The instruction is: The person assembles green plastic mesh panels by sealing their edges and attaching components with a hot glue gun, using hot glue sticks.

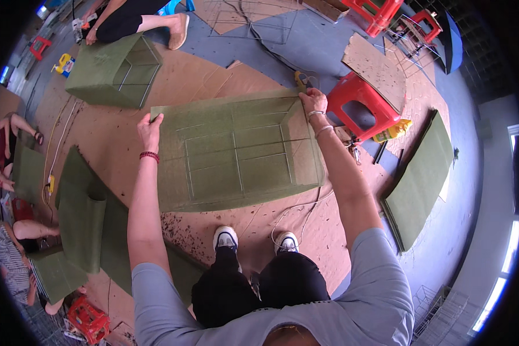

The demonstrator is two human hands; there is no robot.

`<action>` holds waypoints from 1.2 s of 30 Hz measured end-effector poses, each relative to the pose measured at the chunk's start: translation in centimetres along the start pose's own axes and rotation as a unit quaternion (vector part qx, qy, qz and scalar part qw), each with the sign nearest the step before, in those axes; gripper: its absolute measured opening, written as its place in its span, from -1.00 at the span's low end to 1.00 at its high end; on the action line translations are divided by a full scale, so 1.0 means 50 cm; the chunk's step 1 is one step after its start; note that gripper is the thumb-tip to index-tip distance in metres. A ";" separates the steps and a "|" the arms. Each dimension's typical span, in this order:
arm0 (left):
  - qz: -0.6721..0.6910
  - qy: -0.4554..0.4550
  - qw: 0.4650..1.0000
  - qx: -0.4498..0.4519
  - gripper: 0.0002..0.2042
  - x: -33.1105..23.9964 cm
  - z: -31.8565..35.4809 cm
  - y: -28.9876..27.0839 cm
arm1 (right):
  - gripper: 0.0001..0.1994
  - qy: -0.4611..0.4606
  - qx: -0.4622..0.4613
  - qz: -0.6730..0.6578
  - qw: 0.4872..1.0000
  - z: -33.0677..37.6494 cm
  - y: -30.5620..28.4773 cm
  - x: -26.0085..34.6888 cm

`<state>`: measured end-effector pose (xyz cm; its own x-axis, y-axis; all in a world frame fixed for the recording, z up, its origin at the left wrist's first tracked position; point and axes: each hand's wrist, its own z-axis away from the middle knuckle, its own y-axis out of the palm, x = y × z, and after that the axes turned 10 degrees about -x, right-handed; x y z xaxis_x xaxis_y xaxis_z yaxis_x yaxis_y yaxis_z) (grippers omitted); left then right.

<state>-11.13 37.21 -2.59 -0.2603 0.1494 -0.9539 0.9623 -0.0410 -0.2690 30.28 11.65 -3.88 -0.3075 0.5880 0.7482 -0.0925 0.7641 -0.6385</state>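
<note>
While both arms stretch forward, a person in a grey shirt holds a green fabric-covered wire frame (236, 151) out over the cardboard-lined floor (207, 81), the box shape open toward the camera so its wire grid shows through the cloth. At the frame's far left corner, the left hand (150, 128), a red bracelet at its wrist, pinches the fabric edge with fingers closed on it. At the far right corner, the right hand (313, 102), wearing pale bangles, is clamped over the top edge. Directly below the frame stand the person's white shoes (225, 237). A red stool (364, 102) sits just beyond the right hand, with a yellow tool (395, 130) near it. To the right, a stack of green sheets (421, 181) lies on the floor; more green fabric (83, 219) is spread on the left. Farther back left, a second covered frame (112, 72) rests beside another seated person's leg. Other people sit along the left edge.
</note>
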 end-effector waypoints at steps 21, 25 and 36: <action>-0.230 -0.195 0.952 0.060 -0.46 0.036 -0.108 0.019 | -0.86 0.390 0.273 -0.144 0.867 -0.080 0.001 -0.008; -0.219 -0.144 0.964 0.041 -0.45 -0.031 -0.106 0.002 | -0.91 0.372 0.272 -0.146 0.875 -0.050 -0.044 -0.043; -0.237 0.181 0.924 0.241 -0.77 -0.324 -0.123 0.244 | -0.77 0.530 0.244 -0.538 0.608 0.593 -0.388 -0.072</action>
<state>5.33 40.35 10.38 -0.5159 0.5800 -0.6305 0.5773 -0.3084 -0.7561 5.10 -13.16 0.48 0.9393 -0.1442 0.3113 -0.0502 0.8399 0.5405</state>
